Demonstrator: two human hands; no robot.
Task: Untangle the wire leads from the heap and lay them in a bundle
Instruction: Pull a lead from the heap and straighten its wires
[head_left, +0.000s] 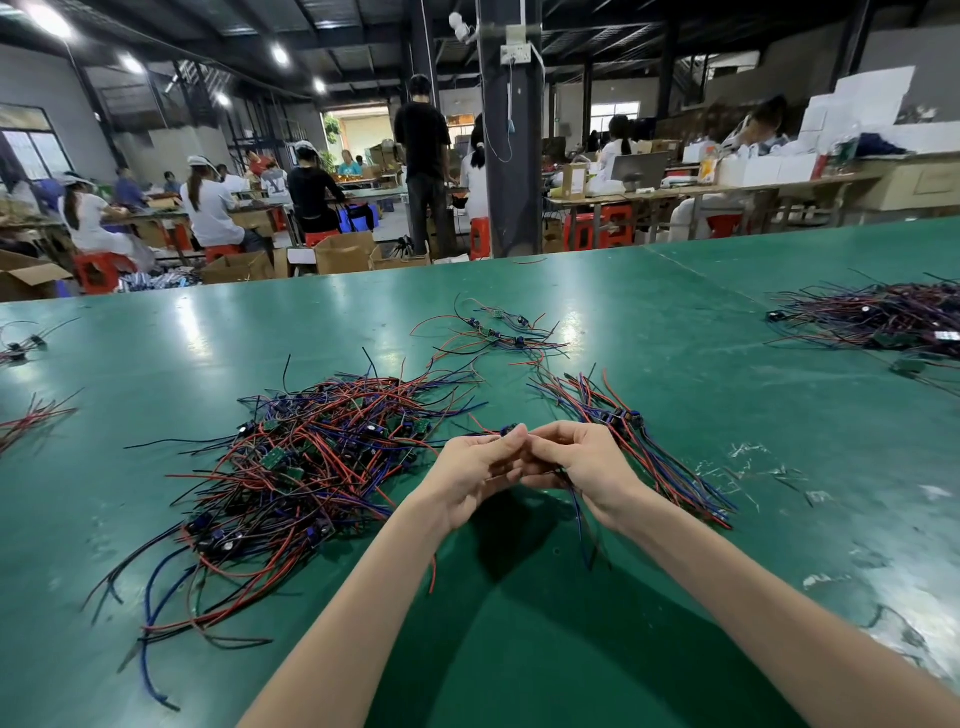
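Near the middle of the green table (675, 312), the left hand (467, 480) and the right hand (584, 467) meet fingertip to fingertip. Both have their fingers curled in a narrow pinch on one wire lead (508, 429), whose small dark part shows above the fingertips and whose thin strands hang below the right palm. The tangled heap (301, 467) of red, blue and black leads lies just left of the hands and the straightened bundle (649, 452) just right of them, with a few loose leads (493, 332) farther off and another pile (893, 317) at far right.
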